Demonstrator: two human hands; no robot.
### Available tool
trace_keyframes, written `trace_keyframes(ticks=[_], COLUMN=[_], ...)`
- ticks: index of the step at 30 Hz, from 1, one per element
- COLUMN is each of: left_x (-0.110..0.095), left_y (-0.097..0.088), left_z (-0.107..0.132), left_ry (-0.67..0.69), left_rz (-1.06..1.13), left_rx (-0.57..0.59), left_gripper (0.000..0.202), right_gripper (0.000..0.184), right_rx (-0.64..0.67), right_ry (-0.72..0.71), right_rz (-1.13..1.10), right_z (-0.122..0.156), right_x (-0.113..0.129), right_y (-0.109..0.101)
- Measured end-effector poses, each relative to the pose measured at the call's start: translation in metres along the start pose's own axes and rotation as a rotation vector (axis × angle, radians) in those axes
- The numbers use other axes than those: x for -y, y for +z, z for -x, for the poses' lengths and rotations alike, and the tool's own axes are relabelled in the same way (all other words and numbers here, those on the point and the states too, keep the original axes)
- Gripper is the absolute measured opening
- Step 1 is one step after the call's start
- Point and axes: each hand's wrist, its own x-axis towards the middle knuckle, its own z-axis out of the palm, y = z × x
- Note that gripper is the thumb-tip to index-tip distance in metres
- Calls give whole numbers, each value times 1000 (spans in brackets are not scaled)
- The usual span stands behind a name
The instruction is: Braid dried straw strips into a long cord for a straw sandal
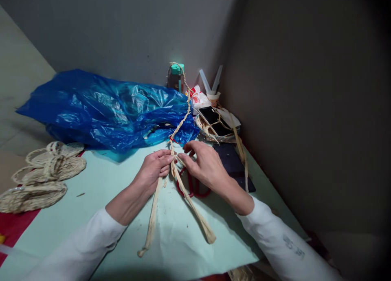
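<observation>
At the left hand, flat fibre strands meet twisted cord.

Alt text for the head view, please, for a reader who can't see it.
A person's left hand pinches a pale braided cord, the right hand close beside; loose strands trail nearer the viewer. Beyond lies a blue plastic bag.

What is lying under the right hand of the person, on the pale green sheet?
Two red looped handles, probably of scissors, partly show beneath the right hand, with a straw strand crossing in front. The rest seems covered by the hand, so I cannot see any blades.
</observation>
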Motion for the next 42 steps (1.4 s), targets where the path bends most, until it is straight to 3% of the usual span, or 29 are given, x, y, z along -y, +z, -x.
trace_keyframes(ticks=[5,13,20,27,31,35,39,42], left_x=[-2,1,3,1,-2,-5,-5,-4], left_y=[-2,5,7,0,-2,-2,-4,-4], left_z=[-2,2,7,12,12,11,10,11], left_ry=[4,82,101,42,10,-18,5,1], left_rz=[-46,-230,-265,-122,-100,-11,1,-32], left_rx=[-6,-124,-171,-24,-52,-17,14,-1], left_gripper=[30,18,13,22,23,27,31,33], right_gripper=[26,26,25,22,21,25,20,19], right_rx=[156,107,68,86,71,-42,203,238], right_ry=[-32,-5,-2,-123,-197,-62,-33,7], right_rz=[-35,-156,-80,126,74,-89,-326,-366], right_z=[-1,-2,11,21,17,5,-10,-17], right_x=[-1,-2,15,23,22,17,11,9], right_y=[10,8,17,38,27,7,12,23])
